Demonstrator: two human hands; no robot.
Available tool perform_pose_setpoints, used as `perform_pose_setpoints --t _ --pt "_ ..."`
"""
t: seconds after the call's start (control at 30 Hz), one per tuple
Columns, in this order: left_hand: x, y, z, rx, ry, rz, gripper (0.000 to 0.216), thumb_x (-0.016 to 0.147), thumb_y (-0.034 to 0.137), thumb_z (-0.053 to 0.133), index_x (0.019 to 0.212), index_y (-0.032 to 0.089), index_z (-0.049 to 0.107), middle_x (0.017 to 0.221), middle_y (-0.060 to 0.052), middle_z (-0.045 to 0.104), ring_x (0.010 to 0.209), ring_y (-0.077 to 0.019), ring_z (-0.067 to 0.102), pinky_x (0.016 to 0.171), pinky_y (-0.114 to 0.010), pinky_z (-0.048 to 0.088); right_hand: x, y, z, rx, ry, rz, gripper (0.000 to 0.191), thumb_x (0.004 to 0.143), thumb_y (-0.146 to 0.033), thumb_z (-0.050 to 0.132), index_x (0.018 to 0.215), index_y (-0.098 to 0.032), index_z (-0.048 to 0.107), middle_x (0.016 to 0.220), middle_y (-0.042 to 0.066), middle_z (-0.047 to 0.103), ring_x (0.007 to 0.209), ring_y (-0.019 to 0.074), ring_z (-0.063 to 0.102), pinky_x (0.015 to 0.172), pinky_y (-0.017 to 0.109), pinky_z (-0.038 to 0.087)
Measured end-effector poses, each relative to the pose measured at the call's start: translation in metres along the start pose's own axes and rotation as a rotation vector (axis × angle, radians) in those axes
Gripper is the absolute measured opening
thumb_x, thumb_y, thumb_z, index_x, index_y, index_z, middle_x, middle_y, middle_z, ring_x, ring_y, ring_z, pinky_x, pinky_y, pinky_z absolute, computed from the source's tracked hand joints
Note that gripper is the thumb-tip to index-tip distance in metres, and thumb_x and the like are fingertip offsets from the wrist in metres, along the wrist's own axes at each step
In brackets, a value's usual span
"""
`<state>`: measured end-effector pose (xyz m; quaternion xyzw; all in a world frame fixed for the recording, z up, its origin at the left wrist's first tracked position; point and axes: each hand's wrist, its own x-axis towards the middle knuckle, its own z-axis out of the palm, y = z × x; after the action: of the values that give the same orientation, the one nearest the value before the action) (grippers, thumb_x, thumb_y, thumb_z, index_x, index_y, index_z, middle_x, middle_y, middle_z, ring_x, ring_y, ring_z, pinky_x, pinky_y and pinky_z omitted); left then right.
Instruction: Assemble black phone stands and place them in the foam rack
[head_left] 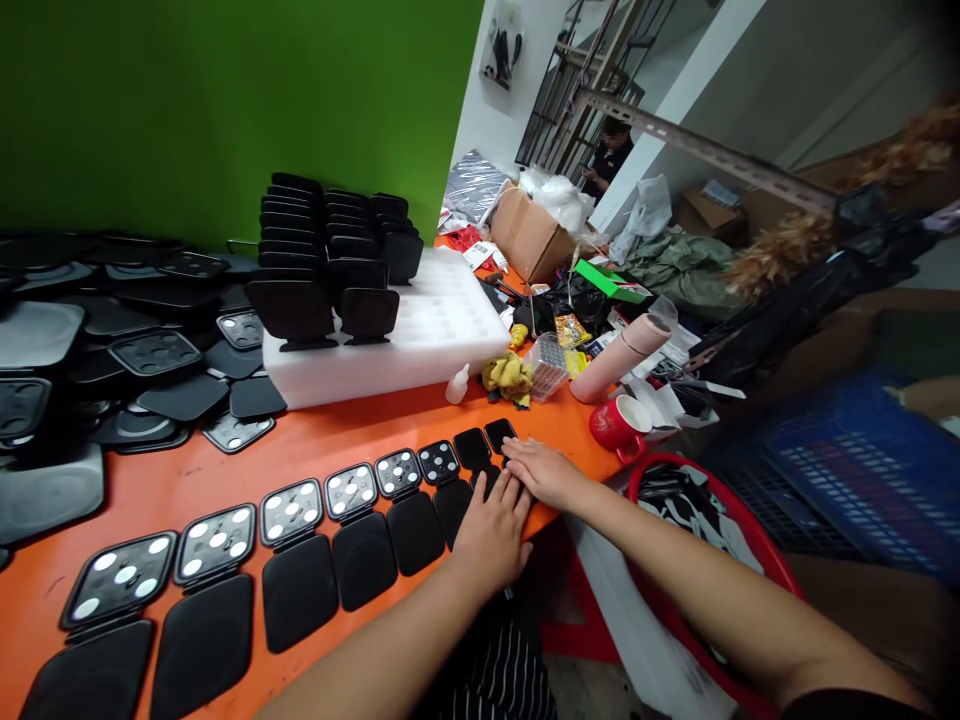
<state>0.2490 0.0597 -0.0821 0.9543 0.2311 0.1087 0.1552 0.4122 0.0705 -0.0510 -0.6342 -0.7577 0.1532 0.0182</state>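
Observation:
A row of black hinged square cases [300,560] lies open along the near edge of the orange table [187,475], most upper halves dotted with white round stickers. My left hand [491,530] rests flat with its fingers stretched over the lower half of a case at the row's right end. Just right of it, my right hand [541,470] lies flat, fingers spread, on the last black case [499,434] at the table's corner. Neither hand grips anything.
A white foam tray [435,330] carries upright stacks of black cases [330,250]. Loose black parts [112,350] pile up at left. A small glue bottle [457,385], yellow cloth [510,375], red mug [619,425], pink tube [622,355], cardboard box [529,235] and red basket [705,520] crowd the right. A person [609,150] stands far back.

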Motion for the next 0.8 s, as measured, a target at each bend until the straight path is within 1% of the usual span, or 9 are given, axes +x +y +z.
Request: perform_pose_setpoints --t 0.1,0.2,0.33,0.43,0.53,0.63,0.7,0.8 --pt "0.000 -0.001 -0.001 -0.003 -0.005 0.005 0.069 0.079 0.051 0.042 0.135 0.013 0.029 0.141 -0.016 0.027 0.131 -0.0284 0.017 0.104 -0.049 0.008 0.010 0.000 -0.002 -0.017 -0.028 0.002 0.041 0.089 -0.030 0.033 0.120 -0.014 0.052 0.129 0.010 0.047 0.120 0.0193 0.042 0.104 0.039 0.026" --pt "0.001 -0.001 -0.002 0.002 -0.002 0.010 0.069 0.078 0.051 0.043 0.134 0.013 0.031 0.140 -0.015 0.031 0.130 -0.0288 0.019 0.105 -0.049 0.009 0.018 -0.001 -0.004 -0.013 -0.010 0.006 0.039 0.088 -0.029 0.035 0.118 -0.015 0.055 0.127 0.011 0.049 0.119 0.0202 0.044 0.104 0.040 0.026" --pt "0.001 -0.001 0.001 0.016 0.021 0.004 0.070 0.076 0.051 0.047 0.133 0.011 0.033 0.137 -0.017 0.034 0.130 -0.0297 0.020 0.104 -0.049 0.011 0.023 -0.005 -0.001 0.008 0.053 0.055 0.039 0.088 -0.029 0.034 0.120 -0.016 0.053 0.128 0.010 0.048 0.120 0.0203 0.043 0.103 0.040 0.029" --pt "0.001 -0.001 0.004 0.023 0.039 0.008 0.067 0.076 0.049 0.047 0.130 0.011 0.037 0.136 -0.017 0.036 0.129 -0.0303 0.021 0.105 -0.049 0.010 0.011 -0.013 0.008 0.039 0.126 0.123 0.041 0.089 -0.032 0.033 0.123 -0.016 0.049 0.132 0.008 0.044 0.123 0.0191 0.039 0.103 0.037 0.030" --pt "0.000 -0.002 0.006 0.025 0.050 0.035 0.066 0.077 0.049 0.047 0.130 0.011 0.037 0.138 -0.017 0.033 0.129 -0.0314 0.022 0.104 -0.051 0.011 -0.022 -0.023 0.018 0.058 0.241 0.220 0.044 0.089 -0.033 0.034 0.127 -0.013 0.044 0.135 0.008 0.040 0.126 0.0176 0.033 0.103 0.034 0.030" --pt "0.000 -0.003 0.005 0.025 0.080 0.069 0.064 0.079 0.044 0.048 0.132 0.012 0.034 0.140 -0.016 0.030 0.129 -0.0318 0.022 0.103 -0.052 0.015 -0.072 -0.021 0.023 0.005 0.360 0.343 0.039 0.089 -0.032 0.036 0.125 -0.019 0.046 0.128 0.005 0.049 0.120 0.0152 0.041 0.100 0.030 0.034" --pt "0.000 -0.004 0.003 0.020 0.116 0.104 0.057 0.081 0.041 0.046 0.131 0.015 0.037 0.138 -0.014 0.034 0.129 -0.0304 0.025 0.103 -0.050 0.019 -0.110 -0.007 0.019 -0.062 0.404 0.467 0.035 0.088 -0.030 0.038 0.120 -0.020 0.050 0.120 0.004 0.055 0.112 0.0157 0.048 0.096 0.030 0.038" --pt "0.000 -0.004 0.000 0.006 0.157 0.175 0.044 0.084 0.037 0.043 0.124 0.017 0.047 0.133 -0.010 0.043 0.126 -0.0278 0.031 0.103 -0.048 0.024 -0.162 0.033 0.002 -0.134 0.436 0.668 0.035 0.090 -0.024 0.032 0.116 -0.015 0.053 0.113 0.010 0.058 0.105 0.0190 0.052 0.092 0.034 0.039"
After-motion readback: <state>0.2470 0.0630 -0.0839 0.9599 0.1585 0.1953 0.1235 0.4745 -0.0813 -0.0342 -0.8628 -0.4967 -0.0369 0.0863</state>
